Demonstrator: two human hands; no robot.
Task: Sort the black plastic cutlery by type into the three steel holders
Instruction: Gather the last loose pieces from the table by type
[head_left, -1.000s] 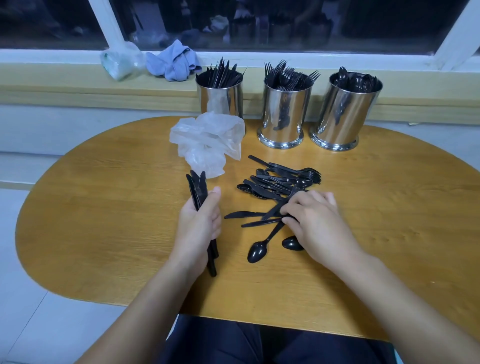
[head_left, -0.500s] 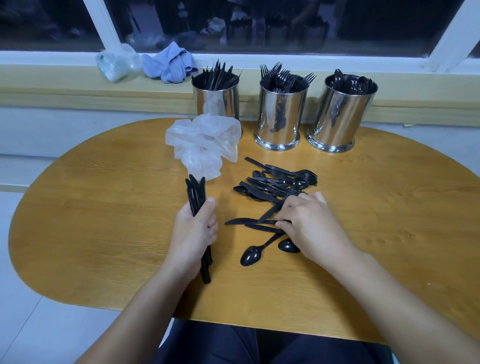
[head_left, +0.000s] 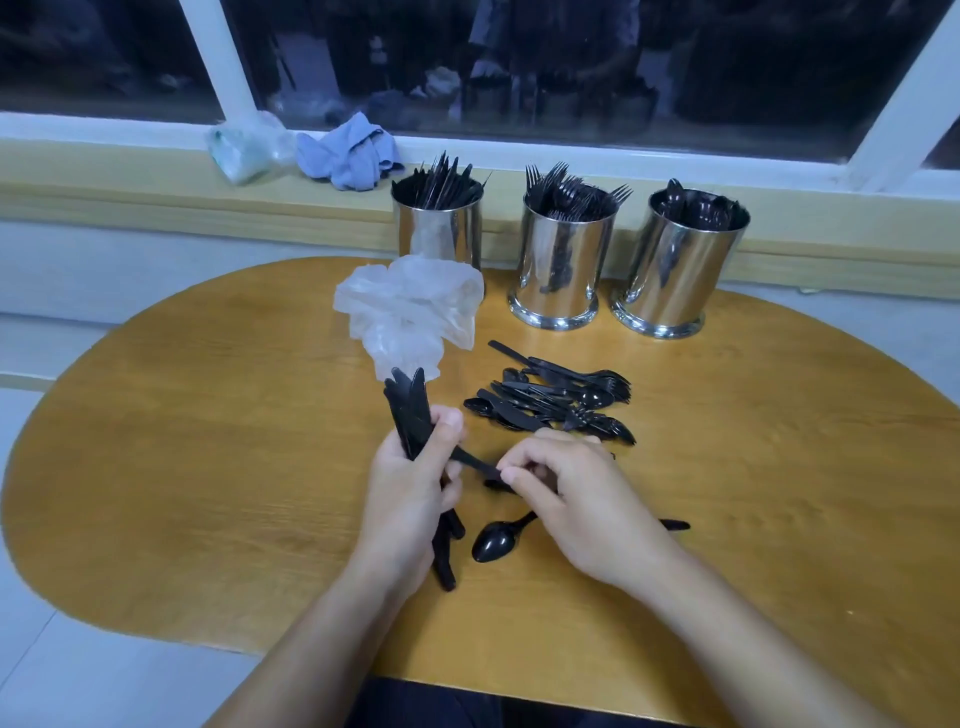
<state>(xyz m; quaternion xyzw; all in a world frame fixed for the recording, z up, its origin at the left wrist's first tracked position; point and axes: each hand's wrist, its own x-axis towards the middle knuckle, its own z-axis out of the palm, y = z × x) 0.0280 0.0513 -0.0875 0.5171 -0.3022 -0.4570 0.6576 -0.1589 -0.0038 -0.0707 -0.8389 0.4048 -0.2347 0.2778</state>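
Observation:
My left hand (head_left: 410, 493) grips a bundle of black knives (head_left: 408, 410), blades pointing up and away. My right hand (head_left: 576, 493) pinches one more black knife (head_left: 472, 461) by its handle end, its blade reaching across into the left hand's bundle. A loose pile of black cutlery (head_left: 558, 402) lies just beyond the hands, and a single spoon (head_left: 493, 540) lies between my wrists. Three steel holders stand at the table's back: the left holder (head_left: 439, 228) has knives, the middle holder (head_left: 563, 265) forks, the right holder (head_left: 675, 270) spoons.
A crumpled clear plastic bag (head_left: 410, 312) lies in front of the left holder. On the windowsill sit a blue cloth (head_left: 350, 153) and another clear bag (head_left: 247, 148). The oval wooden table (head_left: 182, 441) has its curved edge close on the left.
My right hand lifted a knife out of the pile and brought it left to the bundle in my left hand. My left hand rose slightly. The view moved closer.

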